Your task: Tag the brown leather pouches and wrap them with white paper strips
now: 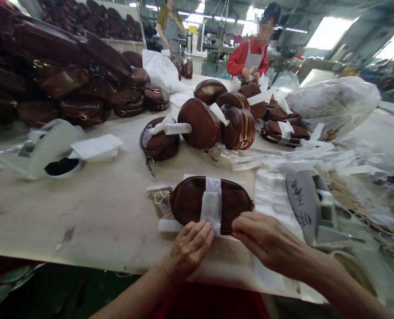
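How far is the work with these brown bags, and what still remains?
Looks done: a bag at back right has a white strip around it. In hand: the left hand touches the white strip over the front bag; the right hand is at its lower edge. Possibly left: the piled bags show no strips, though I cannot be sure.

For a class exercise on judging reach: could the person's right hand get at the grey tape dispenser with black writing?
Probably yes: the right hand, by the brown bag's near edge, has the tape dispenser close on its right, and only low white sheets seem to lie between.
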### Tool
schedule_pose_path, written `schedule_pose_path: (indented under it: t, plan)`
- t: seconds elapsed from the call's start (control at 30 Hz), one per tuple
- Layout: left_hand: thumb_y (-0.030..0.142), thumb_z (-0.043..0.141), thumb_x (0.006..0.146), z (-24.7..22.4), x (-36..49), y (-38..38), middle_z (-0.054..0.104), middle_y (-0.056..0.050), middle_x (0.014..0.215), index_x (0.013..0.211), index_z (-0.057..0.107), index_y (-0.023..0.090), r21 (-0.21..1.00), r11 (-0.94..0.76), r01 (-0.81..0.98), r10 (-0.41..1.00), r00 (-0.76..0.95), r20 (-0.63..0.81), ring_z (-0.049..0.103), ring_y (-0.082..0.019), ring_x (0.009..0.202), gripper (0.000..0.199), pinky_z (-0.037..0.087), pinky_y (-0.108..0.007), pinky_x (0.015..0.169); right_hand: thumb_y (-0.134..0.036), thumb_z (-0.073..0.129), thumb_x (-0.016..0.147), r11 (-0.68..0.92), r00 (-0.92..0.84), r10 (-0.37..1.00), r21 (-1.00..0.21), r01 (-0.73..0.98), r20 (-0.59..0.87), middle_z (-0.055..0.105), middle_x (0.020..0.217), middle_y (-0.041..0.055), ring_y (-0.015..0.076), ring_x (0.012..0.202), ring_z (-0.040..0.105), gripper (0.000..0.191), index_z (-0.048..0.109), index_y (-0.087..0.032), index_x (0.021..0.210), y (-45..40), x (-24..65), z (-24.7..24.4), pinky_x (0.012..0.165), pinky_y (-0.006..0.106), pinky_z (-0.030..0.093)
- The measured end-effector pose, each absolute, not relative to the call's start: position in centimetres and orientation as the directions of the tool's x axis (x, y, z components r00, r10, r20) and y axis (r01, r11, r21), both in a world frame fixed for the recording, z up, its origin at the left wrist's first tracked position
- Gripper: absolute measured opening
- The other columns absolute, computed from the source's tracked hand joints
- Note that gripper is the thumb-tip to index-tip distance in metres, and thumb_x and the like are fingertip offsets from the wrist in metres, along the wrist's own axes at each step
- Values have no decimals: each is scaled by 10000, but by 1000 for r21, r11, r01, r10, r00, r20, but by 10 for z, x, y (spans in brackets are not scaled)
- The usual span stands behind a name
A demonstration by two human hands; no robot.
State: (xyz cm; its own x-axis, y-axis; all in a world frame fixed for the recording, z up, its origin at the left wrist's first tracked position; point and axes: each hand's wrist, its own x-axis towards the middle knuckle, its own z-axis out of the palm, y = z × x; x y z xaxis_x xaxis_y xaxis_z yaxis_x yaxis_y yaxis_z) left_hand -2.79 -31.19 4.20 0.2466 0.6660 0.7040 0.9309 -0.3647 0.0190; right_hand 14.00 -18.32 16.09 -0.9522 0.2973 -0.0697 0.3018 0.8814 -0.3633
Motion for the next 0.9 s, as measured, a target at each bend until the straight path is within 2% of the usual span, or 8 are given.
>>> schedule_pose_path:
  t: [0.17, 0.27, 0.37, 0.47, 0.57, 0.67, 0.77, 0.9]
  plan:
    - [57, 371, 915, 36, -27, -313, 664, -127, 1061, 1033, 627, 62, 51, -372, 927, 637, 215, 740, 585, -230, 1050, 282, 439, -365, 897, -148, 494, 861, 973, -931, 70, -183, 143, -357, 657, 796, 64, 167, 709, 608, 138, 622, -153, 809, -161, 67, 152, 560, 246, 331]
    - [60, 369, 911, 35, -27, -312, 655, -136, 1060, 1034, 629, 59, 53, -362, 931, 637, 206, 742, 584, -230, 1047, 287, 441, -360, 889, -168, 507, 845, 976, -879, 108, -117, 182, -465, 684, 793, 78, 189, 712, 638, 158, 658, -157, 800, -158, 51, 148, 529, 250, 310]
    - [62, 366, 908, 36, -28, -312, 645, -145, 1053, 1049, 622, 46, 57, -372, 926, 649, 216, 730, 580, -230, 1047, 292, 440, -358, 890, -208, 582, 791, 952, -845, 251, -35, 303, -473, 690, 722, 73, 214, 698, 652, 103, 675, -173, 763, -157, 42, 149, 526, 250, 310]
    - [60, 356, 909, 37, -29, -312, 640, -139, 1032, 1043, 619, 47, 71, -383, 921, 651, 214, 728, 584, -223, 1026, 295, 442, -355, 888, -307, 715, 686, 906, -836, 395, 10, 423, -381, 676, 698, 58, 226, 684, 639, 243, 654, -174, 879, -147, 39, 149, 522, 250, 317]
    - [54, 380, 902, 37, -29, -311, 638, -130, 994, 1027, 617, 48, 84, -381, 921, 641, 198, 741, 592, -226, 998, 268, 458, -356, 862, -350, 742, 663, 882, -850, 441, -37, 469, -287, 654, 707, 22, 196, 670, 606, 337, 616, -183, 927, -138, 49, 146, 542, 246, 333]
    - [47, 428, 885, 37, -28, -309, 635, -127, 955, 1021, 610, 42, 85, -374, 924, 629, 185, 755, 593, -233, 979, 227, 479, -357, 837, -207, 591, 803, 920, -924, 381, -98, 378, 13, 642, 756, 33, 168, 702, 573, 38, 619, -182, 811, -152, 71, 137, 623, 257, 376]
    - [50, 463, 875, 37, -27, -309, 636, -116, 935, 1006, 606, 50, 104, -378, 920, 618, 168, 768, 594, -222, 947, 194, 491, -353, 834, -117, 444, 871, 957, -909, 278, -167, 236, 309, 660, 858, 72, 180, 790, 563, 205, 642, -168, 864, -184, 96, 118, 718, 295, 403]
    - [38, 411, 893, 37, -29, -311, 636, -126, 944, 971, 591, 49, 173, -408, 896, 625, 136, 768, 583, -206, 989, 197, 465, -350, 889, -103, 412, 893, 972, -856, 235, -124, 200, 460, 670, 1087, 79, 225, 1020, 534, 289, 612, -138, 1099, -218, 117, 88, 975, 422, 326]
